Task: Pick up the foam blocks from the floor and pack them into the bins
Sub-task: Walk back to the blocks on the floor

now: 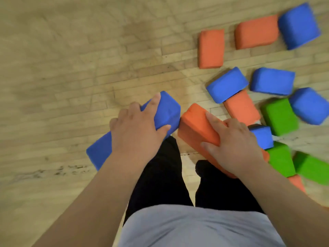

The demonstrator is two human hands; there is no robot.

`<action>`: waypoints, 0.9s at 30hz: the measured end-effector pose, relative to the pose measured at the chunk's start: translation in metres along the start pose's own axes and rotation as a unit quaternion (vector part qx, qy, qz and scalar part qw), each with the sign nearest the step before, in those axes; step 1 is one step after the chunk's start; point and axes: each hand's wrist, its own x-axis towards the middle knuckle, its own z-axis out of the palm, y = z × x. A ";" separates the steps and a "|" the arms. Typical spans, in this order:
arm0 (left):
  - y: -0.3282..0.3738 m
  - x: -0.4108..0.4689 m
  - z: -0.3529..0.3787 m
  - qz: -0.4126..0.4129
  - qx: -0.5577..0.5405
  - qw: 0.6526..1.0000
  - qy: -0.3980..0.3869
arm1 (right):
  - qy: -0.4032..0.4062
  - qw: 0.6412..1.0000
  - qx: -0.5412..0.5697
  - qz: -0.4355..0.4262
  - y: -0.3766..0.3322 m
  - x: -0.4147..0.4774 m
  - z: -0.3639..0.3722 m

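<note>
Head view, looking straight down at a wood floor (71,68). I've got both hands loaded. The left hand (135,129) grips a long blue block (165,111), fingers over the top and thumb curled on the near side. The block runs from 7 to 1 o'clock and its low end sticks out past the wrist. The right hand (236,139) grips a long orange block (195,125), fingers spread across the top and thumb on the near edge; it runs from 11 to 5 o'clock. The two blocks' far ends come together at frame centre; I can't tell if they touch.

The loose blocks lie on the floor from 1 to 4 o'clock of the hands. At 1 o'clock there is an orange block (211,49), then a second orange block (256,32) just beside a big blue block (299,25). At 2 o'clock a tilted blue block (227,84) overlaps an orange one (241,107), with another blue block (272,81) near it. At 3 o'clock a green block (280,116) sits against a blue one (310,106). A small blue block (262,136) is just past the right knuckles. At 4 o'clock are two green blocks (282,159) (313,168), blurred, and an orange corner (296,181).

Dark trousers (160,175) and a grey shirt (195,227) are at 6 o'clock.
</note>
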 end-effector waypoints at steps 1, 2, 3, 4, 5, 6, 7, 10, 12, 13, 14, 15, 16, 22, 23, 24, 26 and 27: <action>0.000 -0.018 -0.018 -0.006 0.004 1.000 0.017 | 0.002 1.000 -0.011 -0.022 -0.001 -0.012 -0.017; 0.001 -0.038 -0.032 -0.016 0.005 0.999 0.037 | 0.008 0.999 -0.022 -0.048 0.001 -0.023 -0.035; 0.004 -0.057 -0.042 -0.029 0.001 0.998 0.053 | 0.016 0.996 -0.029 -0.078 0.005 -0.033 -0.051; 0.007 -0.077 -0.050 -0.045 -0.007 0.997 0.065 | 0.024 0.993 -0.034 -0.109 0.009 -0.043 -0.067; 0.010 -0.095 -0.055 -0.062 -0.016 0.995 0.076 | 0.027 0.989 -0.040 -0.139 0.014 -0.054 -0.082; 0.015 -0.115 -0.058 -0.080 -0.032 0.993 0.086 | 0.025 0.984 -0.054 -0.170 0.020 -0.065 -0.096; 0.021 -0.135 -0.059 -0.096 -0.047 0.990 0.095 | 0.021 0.976 -0.076 -0.202 0.027 -0.076 -0.107; 0.056 -0.187 -0.047 -0.122 -0.083 0.984 0.102 | 0.023 0.953 -0.148 -0.265 0.057 -0.111 -0.133; 0.077 -0.213 -0.039 -0.151 -0.151 0.972 0.094 | 0.023 0.941 -0.176 -0.288 0.075 -0.126 -0.143; 0.083 -0.225 -0.036 -0.166 -0.189 0.963 0.100 | 0.023 0.939 -0.178 -0.293 0.080 -0.133 -0.149; 0.087 -0.236 -0.035 -0.179 -0.219 0.952 0.117 | 0.027 0.936 -0.178 -0.301 0.081 -0.139 -0.154; 0.088 -0.247 -0.036 -0.193 -0.235 0.943 0.138 | 0.038 0.930 -0.181 -0.316 0.078 -0.144 -0.160; 0.086 -0.261 -0.037 -0.207 -0.238 0.936 0.158 | 0.051 0.921 -0.188 -0.337 0.070 -0.150 -0.164; 0.048 -0.360 -0.035 -0.325 -0.191 0.903 0.205 | 0.065 0.839 -0.257 -0.474 -0.016 -0.195 -0.168; 0.040 -0.380 -0.031 -0.348 -0.194 0.893 0.210 | 0.062 0.824 -0.262 -0.498 -0.032 -0.204 -0.163; 0.033 -0.401 -0.024 -0.371 -0.203 0.881 0.214 | 0.059 0.807 -0.271 -0.521 -0.050 -0.213 -0.157; 0.018 -0.441 -0.004 -0.419 -0.224 0.852 0.219 | 0.052 0.768 -0.290 -0.569 -0.087 -0.237 -0.140; 0.011 -0.461 0.006 -0.443 -0.232 0.837 0.224 | 0.049 0.749 -0.298 -0.590 -0.106 -0.249 -0.130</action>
